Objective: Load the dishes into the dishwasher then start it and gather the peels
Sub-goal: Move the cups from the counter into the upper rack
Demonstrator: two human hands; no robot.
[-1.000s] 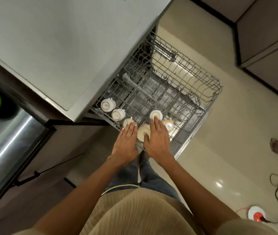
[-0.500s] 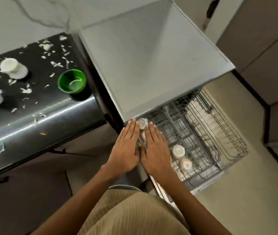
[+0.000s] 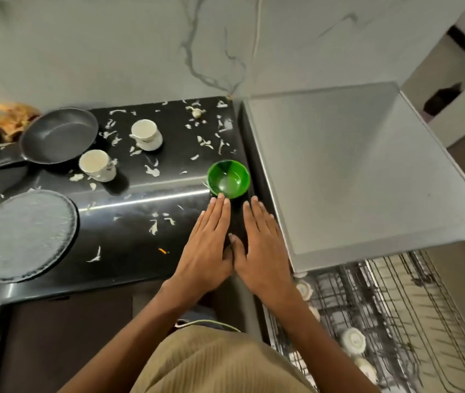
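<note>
My left hand (image 3: 207, 242) and my right hand (image 3: 262, 245) hover flat, side by side, over the black counter (image 3: 129, 236), fingers straight and holding nothing. Their fingertips lie just short of a green bowl (image 3: 229, 179) near the counter's right edge. Two white cups (image 3: 146, 135) (image 3: 97, 165) stand further left, with white peels (image 3: 152, 171) scattered around them. The dishwasher rack (image 3: 395, 316) is pulled out at the lower right, with several white cups (image 3: 353, 340) upside down in it.
A dark frying pan (image 3: 55, 139) and a grey plate (image 3: 23, 235) sit on the counter's left, with orange peels (image 3: 13, 117) behind the pan. The dishwasher's grey top (image 3: 353, 171) lies right of the bowl. A marble wall stands behind.
Both hands have left the cups in the rack and come up over the counter toward the green bowl. The view has swung up and left from the rack to the counter.
</note>
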